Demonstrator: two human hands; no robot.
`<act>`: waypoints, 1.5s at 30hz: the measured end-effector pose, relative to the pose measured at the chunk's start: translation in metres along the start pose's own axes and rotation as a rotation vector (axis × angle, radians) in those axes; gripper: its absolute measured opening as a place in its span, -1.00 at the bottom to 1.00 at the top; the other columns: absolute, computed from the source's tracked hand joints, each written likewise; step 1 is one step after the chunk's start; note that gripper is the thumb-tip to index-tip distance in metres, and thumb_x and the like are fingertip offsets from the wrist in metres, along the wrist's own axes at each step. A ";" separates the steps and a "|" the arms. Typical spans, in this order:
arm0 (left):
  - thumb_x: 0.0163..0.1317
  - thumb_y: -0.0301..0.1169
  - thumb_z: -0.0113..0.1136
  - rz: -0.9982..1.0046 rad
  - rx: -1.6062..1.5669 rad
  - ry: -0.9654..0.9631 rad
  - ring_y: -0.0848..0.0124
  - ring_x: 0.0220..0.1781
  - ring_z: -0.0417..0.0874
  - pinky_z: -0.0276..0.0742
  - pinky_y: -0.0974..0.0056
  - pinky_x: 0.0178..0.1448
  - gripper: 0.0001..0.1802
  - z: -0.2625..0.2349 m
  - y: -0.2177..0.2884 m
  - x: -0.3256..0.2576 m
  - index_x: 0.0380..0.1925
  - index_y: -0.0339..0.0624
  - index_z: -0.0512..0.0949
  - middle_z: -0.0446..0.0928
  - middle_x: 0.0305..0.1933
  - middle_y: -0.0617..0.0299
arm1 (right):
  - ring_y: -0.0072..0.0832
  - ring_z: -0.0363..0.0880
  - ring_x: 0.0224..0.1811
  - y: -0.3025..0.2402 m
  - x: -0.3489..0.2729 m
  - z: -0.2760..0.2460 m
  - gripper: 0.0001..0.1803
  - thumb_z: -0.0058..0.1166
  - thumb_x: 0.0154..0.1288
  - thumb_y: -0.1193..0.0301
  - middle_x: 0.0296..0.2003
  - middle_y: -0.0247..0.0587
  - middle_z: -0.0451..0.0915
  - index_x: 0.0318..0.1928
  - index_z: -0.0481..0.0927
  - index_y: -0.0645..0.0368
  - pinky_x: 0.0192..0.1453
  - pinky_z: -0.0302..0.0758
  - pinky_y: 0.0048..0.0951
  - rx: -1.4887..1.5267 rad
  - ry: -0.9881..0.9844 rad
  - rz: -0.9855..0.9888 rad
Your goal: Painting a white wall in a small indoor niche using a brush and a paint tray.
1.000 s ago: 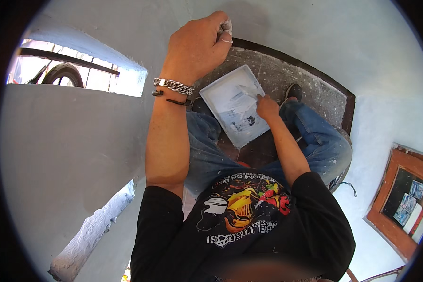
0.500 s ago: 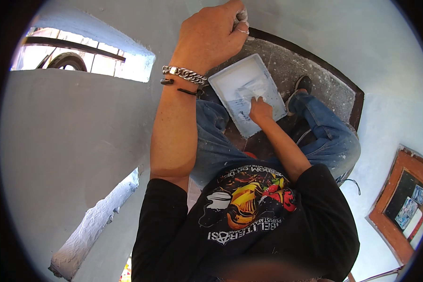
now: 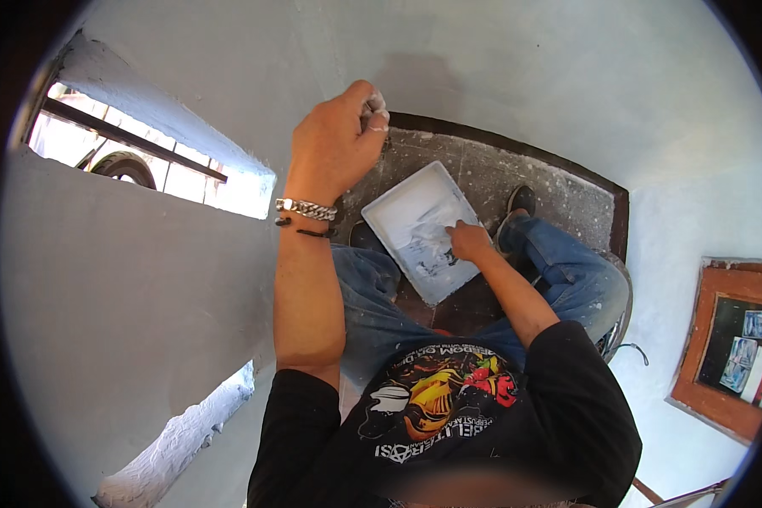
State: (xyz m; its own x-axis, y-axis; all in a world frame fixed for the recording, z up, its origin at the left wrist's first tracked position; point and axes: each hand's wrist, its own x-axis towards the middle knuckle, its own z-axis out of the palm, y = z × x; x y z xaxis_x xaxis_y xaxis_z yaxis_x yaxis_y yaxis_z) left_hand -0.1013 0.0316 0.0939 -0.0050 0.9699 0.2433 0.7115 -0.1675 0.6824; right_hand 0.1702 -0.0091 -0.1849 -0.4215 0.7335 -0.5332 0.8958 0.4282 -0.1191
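My left hand (image 3: 340, 137) is raised in front of the wall, its fingers curled into a loose fist and smeared with white; I see nothing held in it. A silver chain bracelet and dark bands circle that wrist. My right hand (image 3: 467, 241) reaches into a shallow whitish tray (image 3: 382, 200) on the floor between my legs. Its fingers are pinched together; a pale, thin thing at their tips blends with the tray's contents, and its kind cannot be told. White paste-like material (image 3: 415, 203) covers much of the tray's bottom, with bare grey-blue patches toward my body.
A grey wall (image 3: 144, 279) with a slot-like opening (image 3: 144, 169) stands at the left; a wheel and bars show through it. Dark, white-spattered floor tiles (image 3: 567, 199) run to a dark skirting (image 3: 516, 142). A brown wooden frame (image 3: 694, 339) hangs on the right wall.
My left hand has come down and slightly left in view. My right hand stays at the tray, where the pale thing at its fingers now shows less. The whole view has shifted.
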 end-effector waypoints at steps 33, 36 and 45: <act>0.11 -0.30 0.13 0.076 0.048 0.074 0.27 -0.42 0.58 0.47 0.28 -0.27 -0.73 0.012 -0.018 0.013 -0.22 -0.20 0.51 0.59 -0.43 0.13 | -0.36 0.49 -0.35 0.050 -0.018 0.046 -0.52 -0.01 0.24 -0.01 -0.45 -0.14 0.55 -0.26 0.56 0.21 -0.22 0.38 -0.33 0.871 0.284 0.100; 0.11 -0.28 0.14 0.045 0.037 0.052 0.26 -0.42 0.59 0.47 0.28 -0.26 -0.72 0.015 -0.009 0.019 -0.22 -0.20 0.50 0.58 -0.43 0.12 | -0.41 0.44 -0.40 0.067 -0.013 0.049 -0.57 -0.07 0.30 0.03 -0.54 -0.20 0.50 -0.25 0.53 0.18 -0.24 0.35 -0.35 0.876 0.255 0.098; 0.09 -0.23 0.09 -0.006 0.013 -0.040 0.14 -0.41 0.57 0.43 0.11 -0.32 -0.81 0.011 0.007 0.016 -0.37 -0.07 0.47 0.55 -0.50 0.15 | -0.14 0.45 0.11 0.075 -0.010 0.071 -0.16 0.15 0.11 -0.01 0.12 0.22 0.37 0.17 0.29 0.46 0.21 0.34 -0.29 0.584 0.278 0.196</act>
State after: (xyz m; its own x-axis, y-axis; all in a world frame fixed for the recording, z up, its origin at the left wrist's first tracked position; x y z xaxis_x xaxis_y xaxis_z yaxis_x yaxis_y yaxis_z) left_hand -0.0891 0.0475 0.0948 0.0187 0.9772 0.2114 0.7209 -0.1597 0.6744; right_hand 0.2510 -0.0215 -0.2478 -0.1939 0.9107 -0.3648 0.8557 -0.0249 -0.5168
